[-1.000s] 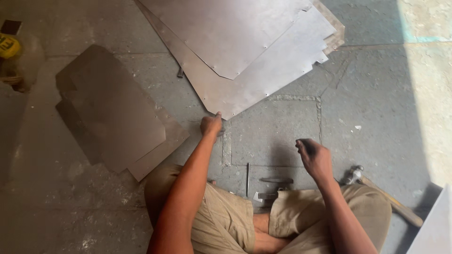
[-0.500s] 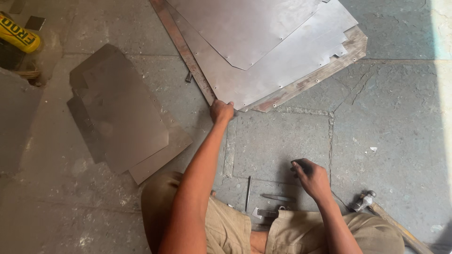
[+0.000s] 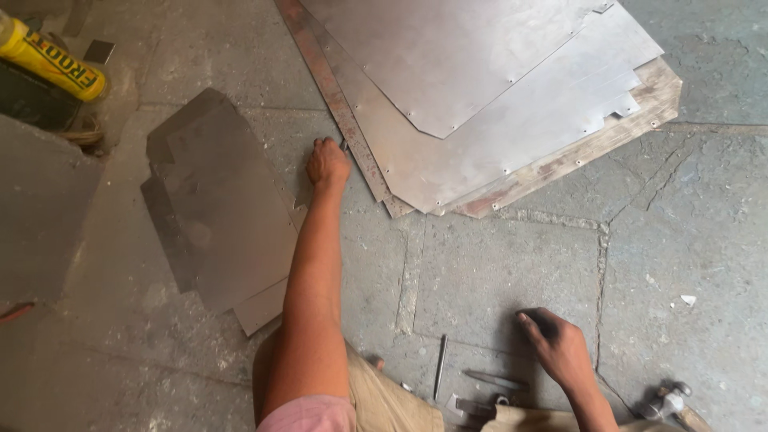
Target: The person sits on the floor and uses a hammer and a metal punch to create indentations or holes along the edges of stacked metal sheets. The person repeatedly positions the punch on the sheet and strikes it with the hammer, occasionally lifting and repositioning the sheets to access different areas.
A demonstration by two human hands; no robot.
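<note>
The left hand point(image 3: 328, 164) is stretched to the rusty edge strip point(image 3: 340, 108) of the stacked metal sheets point(image 3: 480, 88) on the stone floor point(image 3: 496, 280), its grip curled shut; whether anything is pinched cannot be told. The right hand point(image 3: 560, 348) rests loosely curled and empty beside a punch point(image 3: 440, 366), as if for balance.

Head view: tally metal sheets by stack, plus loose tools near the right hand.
Bright sheets, top stack: 3
Dark sheets, left stack: 2
Thin rod tools: 2
Hammer: 1
Total: 8
Left hand at the bright stack's edge; right hand on the floor.
</note>
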